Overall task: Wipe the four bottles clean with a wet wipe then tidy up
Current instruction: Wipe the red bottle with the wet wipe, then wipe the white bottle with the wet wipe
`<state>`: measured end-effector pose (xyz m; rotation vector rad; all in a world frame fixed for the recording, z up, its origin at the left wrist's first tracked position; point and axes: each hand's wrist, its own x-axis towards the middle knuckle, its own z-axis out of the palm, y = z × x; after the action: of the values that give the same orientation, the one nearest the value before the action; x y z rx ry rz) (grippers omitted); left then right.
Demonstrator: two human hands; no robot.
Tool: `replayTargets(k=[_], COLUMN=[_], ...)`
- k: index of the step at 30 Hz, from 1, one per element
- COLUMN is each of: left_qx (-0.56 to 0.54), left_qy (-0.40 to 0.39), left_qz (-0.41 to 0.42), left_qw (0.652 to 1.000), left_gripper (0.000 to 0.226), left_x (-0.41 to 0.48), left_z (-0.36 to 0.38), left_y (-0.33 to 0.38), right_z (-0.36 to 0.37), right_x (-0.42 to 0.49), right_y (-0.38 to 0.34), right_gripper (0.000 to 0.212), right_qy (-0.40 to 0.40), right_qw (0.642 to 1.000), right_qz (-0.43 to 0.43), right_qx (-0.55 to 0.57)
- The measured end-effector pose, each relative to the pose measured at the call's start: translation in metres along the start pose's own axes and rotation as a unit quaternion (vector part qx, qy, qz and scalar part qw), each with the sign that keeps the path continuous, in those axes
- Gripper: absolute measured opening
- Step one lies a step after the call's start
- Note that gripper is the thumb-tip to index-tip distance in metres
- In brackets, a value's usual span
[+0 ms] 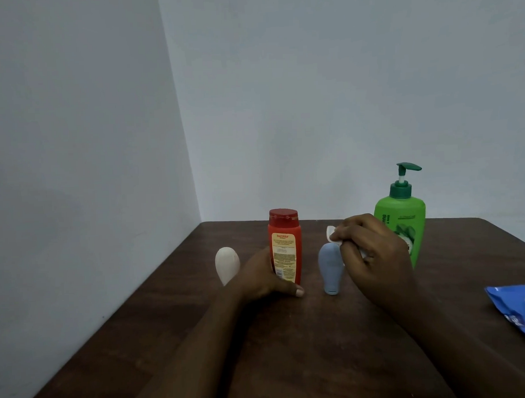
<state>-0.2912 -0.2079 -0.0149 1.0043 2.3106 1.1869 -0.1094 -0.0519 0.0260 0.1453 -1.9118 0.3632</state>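
Note:
Four bottles stand on a dark wooden table [290, 346]. A red bottle [285, 245] with a red cap stands upright, and my left hand [264, 280] grips its lower part, thumb across the front. Left of it stands a small white bottle [227, 264], partly hidden by my left hand. A small blue bottle [330, 268] stands on its cap to the right of the red one. My right hand [373, 251] pinches a crumpled white wet wipe [332, 233] just above and beside the blue bottle's top. A tall green pump bottle [402, 220] stands behind my right hand.
A blue pack of wet wipes [518, 306] lies at the table's right edge, partly out of frame. The table sits in a corner, with pale walls [89, 145] to the left and behind.

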Motion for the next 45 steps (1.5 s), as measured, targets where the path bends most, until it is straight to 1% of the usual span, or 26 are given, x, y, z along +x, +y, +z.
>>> replayTargets(k=[7, 12, 15, 19, 23, 26, 29, 30, 31, 32, 33, 34, 35, 36, 37, 39, 40, 42, 44, 45], left_qx=[-0.001, -0.005, -0.01, -0.042, -0.099, -0.108, -0.129, -0.142, -0.16, -0.183, -0.218, -0.254, -0.274, -0.281, -0.285, -0.288, -0.274, -0.207, -0.15, -0.138], left_qy=[0.0, -0.011, -0.016, -0.001, 0.03, 0.046, 0.087, 0.12, 0.171, 0.241, 0.316, 0.377, 0.415, 0.438, 0.449, 0.444, 0.44, 0.428, 0.387, 0.362], left_qz=[-0.001, 0.002, 0.012, 0.012, 0.017, 0.048, 0.123, 0.167, 0.217, 0.267, 0.313, 0.353, 0.384, 0.395, 0.381, 0.313, 0.276, 0.187, 0.064, -0.003], left_qw=[1.0, 1.0, 1.0, 0.999, 0.994, 0.992, 0.98, 0.968, 0.948, 0.915, 0.869, 0.817, 0.778, 0.757, 0.756, 0.789, 0.81, 0.86, 0.907, 0.922], left_gripper=[0.082, 0.079, 0.086, 0.098, 0.097, 0.105, 0.121, 0.123, 0.12, 0.113, 0.1, 0.082, 0.063, 0.048, 0.036, 0.02, 0.018, 0.029, 0.051, 0.067], left_x=[-0.001, -0.001, -0.002, -0.001, -0.001, -0.002, -0.011, -0.017, -0.023, -0.03, -0.037, -0.044, -0.052, -0.061, -0.069, -0.078, -0.08, -0.081, -0.081, -0.082], left_z=[0.003, 0.002, 0.002, -0.005, -0.005, -0.006, -0.009, -0.011, -0.015, -0.02, -0.027, -0.037, -0.048, -0.06, -0.07, -0.082, -0.085, -0.083, -0.077, -0.074], left_y=[-0.002, -0.003, -0.002, -0.004, 0.003, 0.008, 0.021, 0.031, 0.043, 0.054, 0.065, 0.076, 0.084, 0.092, 0.097, 0.088, 0.079, 0.046, 0.008, -0.008], right_z=[0.002, 0.002, 0.002, 0.001, 0.0, -0.001, -0.002, -0.002, -0.002, -0.001, -0.001, -0.001, 0.0, 0.001, 0.001, 0.001, 0.001, 0.002, 0.001, 0.001], right_x=[-0.001, -0.001, 0.0, 0.0, 0.0, 0.0, 0.0, 0.001, 0.0, -0.001, -0.002, -0.002, -0.003, -0.004, -0.004, -0.004, -0.004, -0.004, -0.003, -0.003], right_y=[-0.001, -0.001, -0.002, -0.002, -0.001, -0.002, -0.001, 0.0, 0.001, 0.002, 0.002, 0.002, 0.001, 0.001, 0.001, 0.001, 0.001, 0.0, 0.0, 0.0], right_gripper=[0.027, 0.025, 0.026, 0.021, 0.023, 0.021, 0.02, 0.02, 0.02, 0.021, 0.023, 0.023, 0.023, 0.022, 0.021, 0.02, 0.02, 0.02, 0.02, 0.02], right_qy=[0.001, 0.002, 0.004, 0.01, 0.016, 0.024, 0.033, 0.036, 0.036, 0.035, 0.036, 0.034, 0.032, 0.029, 0.025, 0.017, 0.013, 0.006, 0.011, 0.015], right_qw=[1.0, 1.0, 1.0, 1.0, 1.0, 1.0, 0.999, 0.999, 0.999, 0.999, 0.999, 0.999, 0.999, 0.999, 0.999, 0.999, 0.999, 0.999, 0.999, 0.999], right_qz=[0.002, 0.003, 0.002, 0.004, 0.001, 0.002, 0.0, -0.003, -0.004, -0.003, -0.001, 0.0, 0.002, 0.003, 0.002, 0.0, 0.004, 0.015, 0.023, 0.028], right_qx=[0.005, 0.003, 0.0, -0.003, 0.007, 0.005, 0.009, 0.012, 0.015, 0.016, 0.019, 0.021, 0.024, 0.027, 0.029, 0.036, 0.038, 0.039, 0.042, 0.044])
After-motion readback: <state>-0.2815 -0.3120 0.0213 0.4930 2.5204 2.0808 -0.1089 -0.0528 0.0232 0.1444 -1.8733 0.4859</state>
